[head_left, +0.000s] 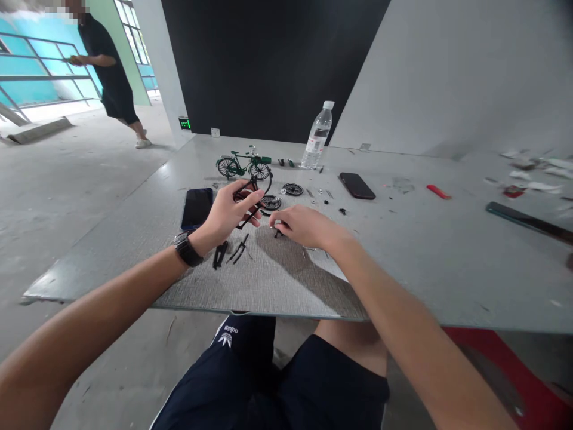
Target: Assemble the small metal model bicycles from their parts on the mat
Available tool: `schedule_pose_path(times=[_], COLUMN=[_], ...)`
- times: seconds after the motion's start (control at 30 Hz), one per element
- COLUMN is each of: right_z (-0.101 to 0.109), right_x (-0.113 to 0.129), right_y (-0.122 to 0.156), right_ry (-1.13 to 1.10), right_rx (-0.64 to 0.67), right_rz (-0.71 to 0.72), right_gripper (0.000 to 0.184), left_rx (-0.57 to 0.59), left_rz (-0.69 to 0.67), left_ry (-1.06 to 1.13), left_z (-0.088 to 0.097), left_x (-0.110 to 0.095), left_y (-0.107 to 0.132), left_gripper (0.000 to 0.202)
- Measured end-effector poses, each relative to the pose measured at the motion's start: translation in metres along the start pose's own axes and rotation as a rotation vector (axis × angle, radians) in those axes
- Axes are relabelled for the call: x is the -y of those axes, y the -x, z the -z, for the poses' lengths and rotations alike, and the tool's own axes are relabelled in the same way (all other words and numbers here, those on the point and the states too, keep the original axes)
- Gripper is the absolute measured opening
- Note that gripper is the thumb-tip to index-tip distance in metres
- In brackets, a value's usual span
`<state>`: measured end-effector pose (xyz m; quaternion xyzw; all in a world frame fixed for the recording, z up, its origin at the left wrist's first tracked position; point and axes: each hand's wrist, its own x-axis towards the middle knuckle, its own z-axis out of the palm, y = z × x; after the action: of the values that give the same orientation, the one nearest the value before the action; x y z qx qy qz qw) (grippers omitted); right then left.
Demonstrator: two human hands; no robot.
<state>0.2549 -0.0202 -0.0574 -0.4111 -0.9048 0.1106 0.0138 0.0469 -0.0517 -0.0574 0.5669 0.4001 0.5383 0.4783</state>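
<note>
My left hand (233,209) is closed around a black toy bicycle frame (247,223), holding it above the table. To its right, my right hand (298,226) is low over the mat, thumb and forefinger pinched together; what is in them, if anything, is too small to name. Just under those fingertips is a small black part (278,234). Two spoked toy wheels lie beyond the hands, one wheel (293,189) flat on the table and another wheel (271,203) partly behind my left fingers. A black fork (240,248) lies near my left wrist.
A finished green toy bicycle (244,164) stands at the back, left of a water bottle (317,137). Phones lie on either side, one dark phone (197,209) left and another phone (357,186) right. A red object (439,192) lies farther right. A person (107,65) walks at far left.
</note>
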Motion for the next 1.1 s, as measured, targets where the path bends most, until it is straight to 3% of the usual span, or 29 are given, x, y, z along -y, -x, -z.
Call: schedule_pose_path(times=[1.1], right_z=[0.0056], right_x=[0.0045], right_y=[0.0042], right_ry=[0.085], right_rx=[0.041], right_rz=[-0.051], right_gripper=[0.036], left_rx=[0.008], left_rz=[-0.001], left_ry=[0.034], left_z=[0.0003], left_x=[0.0049], left_y=[-0.0028], left_gripper=[0.021])
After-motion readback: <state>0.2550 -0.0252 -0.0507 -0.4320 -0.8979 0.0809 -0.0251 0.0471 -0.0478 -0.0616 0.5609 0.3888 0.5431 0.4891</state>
